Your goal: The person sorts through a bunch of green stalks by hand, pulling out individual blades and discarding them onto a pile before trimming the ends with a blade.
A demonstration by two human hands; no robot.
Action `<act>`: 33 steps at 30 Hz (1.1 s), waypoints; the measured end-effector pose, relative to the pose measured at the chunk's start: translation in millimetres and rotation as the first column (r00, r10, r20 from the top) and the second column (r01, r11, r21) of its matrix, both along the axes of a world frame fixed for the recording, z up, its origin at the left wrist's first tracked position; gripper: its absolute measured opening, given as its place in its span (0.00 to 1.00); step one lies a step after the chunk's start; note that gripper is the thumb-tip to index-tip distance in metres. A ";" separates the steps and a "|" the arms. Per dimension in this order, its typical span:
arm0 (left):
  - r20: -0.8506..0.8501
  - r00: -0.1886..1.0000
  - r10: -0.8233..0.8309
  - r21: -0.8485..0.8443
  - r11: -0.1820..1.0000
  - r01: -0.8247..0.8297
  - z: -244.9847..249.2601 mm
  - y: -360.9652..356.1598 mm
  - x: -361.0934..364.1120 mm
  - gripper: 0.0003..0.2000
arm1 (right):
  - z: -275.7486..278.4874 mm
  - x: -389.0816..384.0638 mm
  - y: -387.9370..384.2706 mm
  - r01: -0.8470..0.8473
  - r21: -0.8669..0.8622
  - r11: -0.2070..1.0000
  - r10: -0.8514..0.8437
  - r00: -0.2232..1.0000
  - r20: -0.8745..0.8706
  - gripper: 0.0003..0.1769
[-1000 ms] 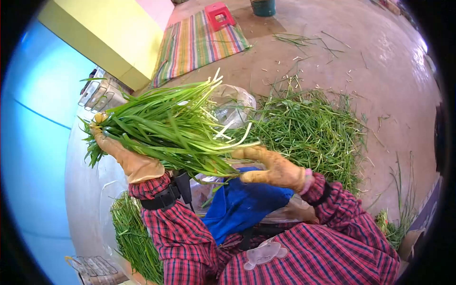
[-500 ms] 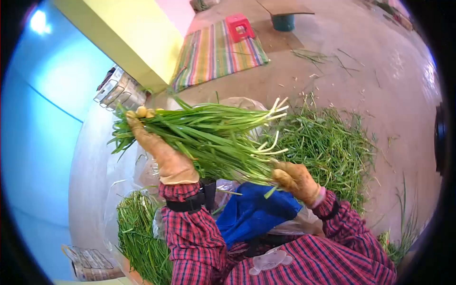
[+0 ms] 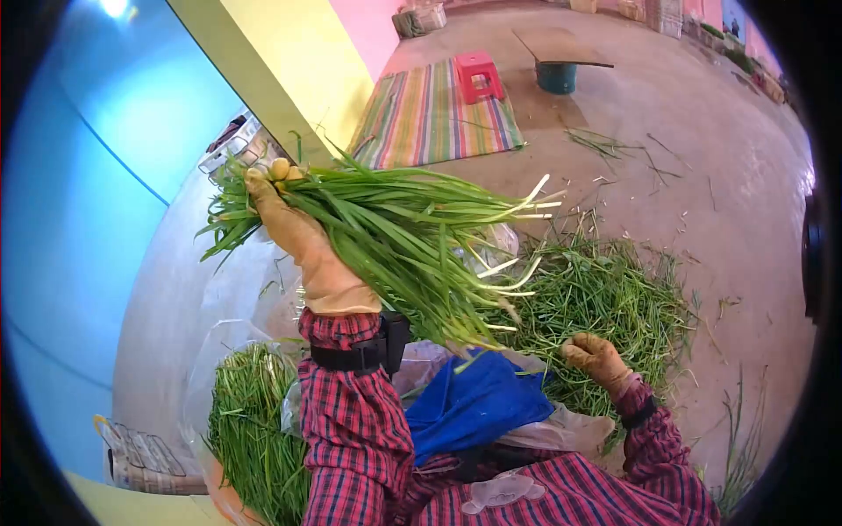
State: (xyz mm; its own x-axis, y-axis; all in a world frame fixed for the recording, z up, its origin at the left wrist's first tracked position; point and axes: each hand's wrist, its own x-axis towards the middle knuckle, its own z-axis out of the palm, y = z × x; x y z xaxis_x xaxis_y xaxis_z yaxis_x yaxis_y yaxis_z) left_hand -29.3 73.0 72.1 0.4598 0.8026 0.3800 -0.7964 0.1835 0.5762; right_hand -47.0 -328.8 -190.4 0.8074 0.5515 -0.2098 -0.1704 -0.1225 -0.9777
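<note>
A gloved left hand, my left hand (image 3: 303, 237), is wrapped round a bunch of long green leafy stalks (image 3: 377, 206) near the leaf tips. The pale root ends fan out to the right, some drooping. My right hand (image 3: 596, 355), also gloved, is low on the right with its fingers curled together, apart from the bunch and over the edge of a loose green pile (image 3: 605, 289). Whether it pinches anything is too small to tell. A blue cloth (image 3: 478, 403) lies over my lap between the two arms.
Stacked green stalks (image 3: 254, 430) sit in a clear plastic bag at the lower left. Farther off are a striped mat (image 3: 421, 123), a red stool (image 3: 478, 77), and a board on a teal bucket (image 3: 557, 77). A yellow pillar (image 3: 289, 61) rises at the upper left.
My right hand has moved away from the root ends of the bunch, down and to the right. The left hand still holds the bunch, and the camera view has shifted.
</note>
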 end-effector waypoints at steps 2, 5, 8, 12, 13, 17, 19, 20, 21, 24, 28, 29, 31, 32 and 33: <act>0.009 0.998 0.070 -0.091 0.993 -0.069 9.7 -28.9 6.7 0.20 | 38.1 -7.3 22.5 -0.009 -0.040 0.999 0.012 0.996 0.088 0.10; -0.040 0.997 0.067 -0.034 0.997 -0.068 10.4 -53.2 3.9 0.20 | 126.8 -14.2 67.2 0.023 0.190 0.982 -0.103 0.900 0.423 0.12; -0.089 0.996 0.015 -0.007 1.000 -0.016 7.9 -76.3 -2.6 0.17 | 194.6 -10.1 113.6 0.022 0.229 0.973 -0.193 0.615 0.764 0.20; -0.093 0.994 -0.052 0.038 0.998 0.056 -2.1 -83.0 -5.1 0.18 | 236.4 3.1 170.3 -0.077 0.209 0.975 -0.159 0.416 0.896 0.19; -0.108 0.994 -0.006 0.005 1.000 0.007 -3.5 -80.5 -1.9 0.17 | 236.8 7.0 179.6 -0.068 0.200 0.977 -0.167 0.334 0.928 0.17; -0.162 0.986 -0.050 0.035 0.998 0.056 -16.2 -73.1 -6.2 0.16 | 227.8 27.0 201.6 -0.045 0.050 0.998 -0.036 0.258 0.965 0.09; -0.170 0.983 -0.062 0.016 0.998 0.065 -30.7 -63.9 0.8 0.17 | 218.4 33.7 209.8 -0.035 0.011 0.999 -0.001 0.277 0.961 0.08; -0.178 0.982 -0.068 0.010 0.997 0.071 -37.6 -62.1 2.3 0.18 | 214.1 34.1 212.4 -0.028 -0.014 0.999 0.022 0.295 0.955 0.07; -0.213 0.973 -0.092 -0.048 0.995 0.083 -34.8 -62.1 1.0 0.19 | 212.2 35.0 216.3 -0.029 -0.028 0.999 0.035 0.292 0.956 0.07; -0.245 0.962 -0.116 -0.052 0.993 0.106 -58.7 -44.8 9.0 0.21 | 204.8 36.1 229.1 -0.074 0.076 0.994 -0.034 0.455 0.890 0.05; -0.349 0.937 0.022 0.001 1.000 -0.023 -87.8 -32.2 22.9 0.22 | 204.5 29.8 242.8 0.011 0.261 0.965 -0.215 0.601 0.770 0.03; -0.351 0.936 0.010 -0.012 1.000 -0.015 -94.9 -30.3 21.6 0.22 | 207.7 26.4 243.9 0.009 0.290 0.957 -0.180 0.802 0.570 0.02; -0.463 0.885 -0.044 -0.029 0.999 0.035 -90.2 -32.6 12.4 0.19 | 217.2 22.7 244.1 0.011 0.301 0.954 -0.057 0.988 0.143 0.04; -0.522 0.851 0.059 0.098 0.995 -0.009 -106.3 -24.4 19.6 0.18 | 210.1 24.1 249.8 0.000 0.356 0.935 -0.062 0.984 0.164 0.06; -0.437 0.894 -0.104 -0.043 0.995 0.095 -102.1 -25.9 16.1 0.19 | 195.1 30.8 254.2 -0.029 0.403 0.915 -0.035 0.988 0.151 0.06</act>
State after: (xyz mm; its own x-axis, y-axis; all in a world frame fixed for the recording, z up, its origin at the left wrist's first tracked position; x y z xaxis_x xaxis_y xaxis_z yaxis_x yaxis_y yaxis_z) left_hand -13.2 47.1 -30.0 0.6536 0.7494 0.1061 -0.4415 0.2637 0.8576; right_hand -16.2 -74.6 4.7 0.8135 0.5606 0.1545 -0.0164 0.2876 -0.9576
